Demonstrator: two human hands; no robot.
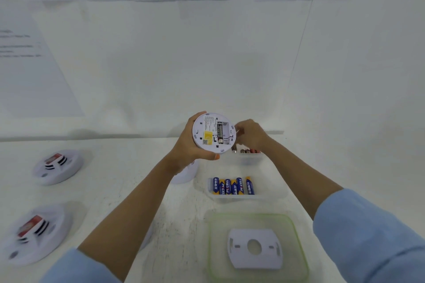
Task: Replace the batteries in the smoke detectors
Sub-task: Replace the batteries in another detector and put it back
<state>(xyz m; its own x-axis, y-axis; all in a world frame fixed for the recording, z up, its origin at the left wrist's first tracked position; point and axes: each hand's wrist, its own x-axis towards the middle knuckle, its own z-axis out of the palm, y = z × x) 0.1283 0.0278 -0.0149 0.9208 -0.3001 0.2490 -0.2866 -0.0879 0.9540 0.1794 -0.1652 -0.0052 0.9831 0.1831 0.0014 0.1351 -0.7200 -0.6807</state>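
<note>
A round white smoke detector (212, 132) is being held above the table's (128, 167) middle, back showing, compartment open, one black battery (220, 132) sitting inside. Blue-and-yellow batteries (233, 186) are lying side by side right of centre.

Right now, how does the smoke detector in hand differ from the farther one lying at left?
The held detector is lifted in the left hand, back facing us; the farther detector lies face up. The held detector's battery bay is open, one battery inside; the farther detector shows a red label. Both are round, white.
</note>
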